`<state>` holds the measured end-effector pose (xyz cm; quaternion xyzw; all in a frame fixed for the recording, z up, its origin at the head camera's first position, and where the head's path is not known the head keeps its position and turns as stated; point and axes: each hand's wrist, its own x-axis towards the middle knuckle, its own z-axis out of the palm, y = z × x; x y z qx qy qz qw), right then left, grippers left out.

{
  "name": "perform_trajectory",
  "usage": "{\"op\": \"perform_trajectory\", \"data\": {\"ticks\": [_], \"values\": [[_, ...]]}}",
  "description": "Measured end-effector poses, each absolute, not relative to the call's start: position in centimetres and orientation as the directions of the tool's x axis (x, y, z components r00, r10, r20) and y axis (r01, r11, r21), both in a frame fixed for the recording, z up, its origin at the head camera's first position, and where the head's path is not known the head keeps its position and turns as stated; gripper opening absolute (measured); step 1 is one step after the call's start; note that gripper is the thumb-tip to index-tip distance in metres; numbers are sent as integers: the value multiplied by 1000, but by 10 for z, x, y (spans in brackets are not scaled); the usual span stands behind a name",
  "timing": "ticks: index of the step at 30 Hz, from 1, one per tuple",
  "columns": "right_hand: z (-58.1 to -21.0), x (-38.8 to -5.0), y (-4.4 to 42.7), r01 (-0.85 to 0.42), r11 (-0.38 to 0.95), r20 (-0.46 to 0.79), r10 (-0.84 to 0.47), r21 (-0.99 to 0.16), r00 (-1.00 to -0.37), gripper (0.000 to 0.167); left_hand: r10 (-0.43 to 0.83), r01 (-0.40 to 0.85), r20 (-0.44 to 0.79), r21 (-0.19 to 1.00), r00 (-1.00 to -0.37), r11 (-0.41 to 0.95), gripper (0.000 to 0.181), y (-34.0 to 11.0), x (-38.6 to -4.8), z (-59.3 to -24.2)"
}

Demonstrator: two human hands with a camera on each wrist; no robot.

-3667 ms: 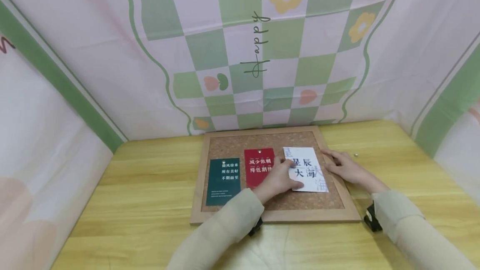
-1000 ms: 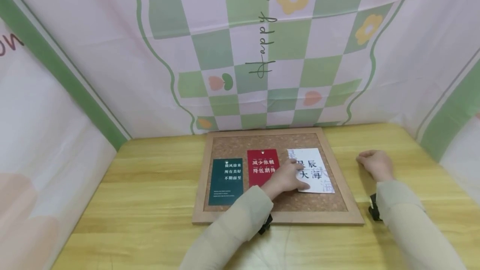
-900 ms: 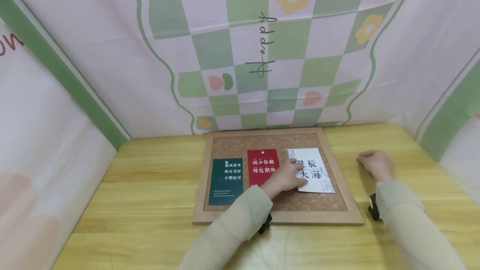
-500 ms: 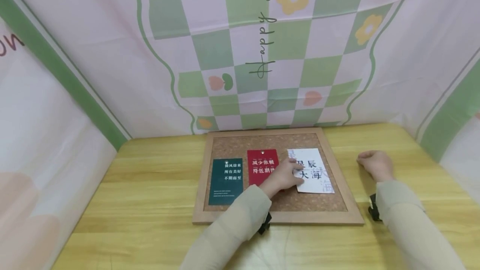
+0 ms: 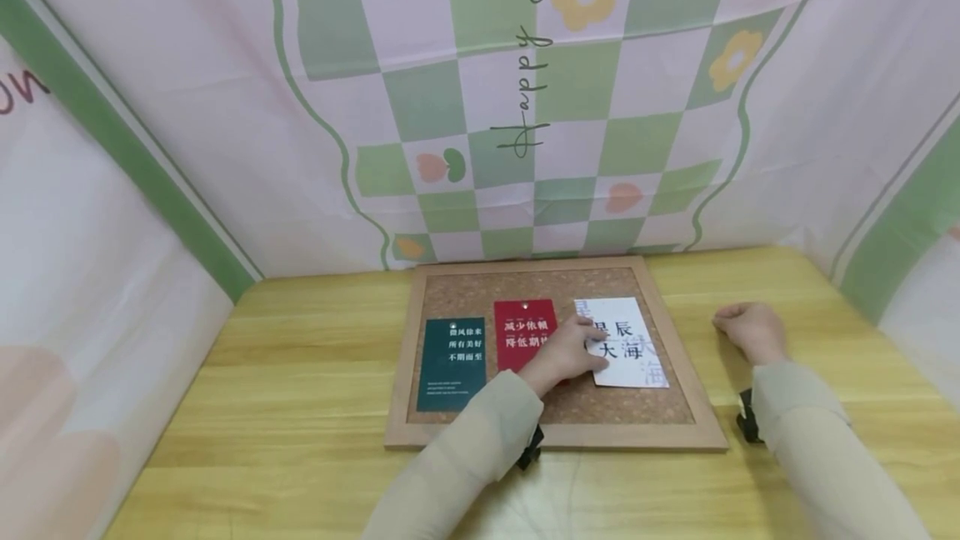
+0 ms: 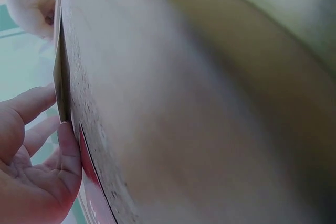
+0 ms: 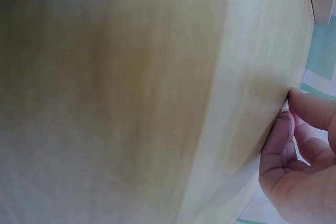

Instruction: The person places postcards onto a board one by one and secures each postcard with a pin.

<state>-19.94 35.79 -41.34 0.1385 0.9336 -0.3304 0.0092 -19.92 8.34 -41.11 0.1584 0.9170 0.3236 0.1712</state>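
Note:
In the head view a cork board with a wooden frame lies on the table. A white card with dark Chinese characters is on its right part. My left hand holds this card by its left side. In the left wrist view the card's edge bows up off the cork at the fingertips. My right hand is on the table right of the board, thumb and fingertips together. In the right wrist view they pinch a small dark, shiny bit, seemingly a thumbtack, mostly hidden.
A red card, partly behind the left hand, and a dark green card lie on the board, each with a small tack near its top. The wooden table meets a checkered cloth backdrop. Black wrist cameras sit under both sleeves.
My right hand has left the board's right edge and come to the spot where a small tack lay. Over the last second, the left thumb has drawn slightly left on the card.

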Motion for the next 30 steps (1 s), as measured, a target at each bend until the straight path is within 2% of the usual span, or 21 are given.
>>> {"op": "perform_trajectory", "data": {"ticks": [30], "values": [[-412,-197,363,227,754,-87,221,-617,-971,44,404,210,-215,594,-889,777,43,86,-198,-409]]}}
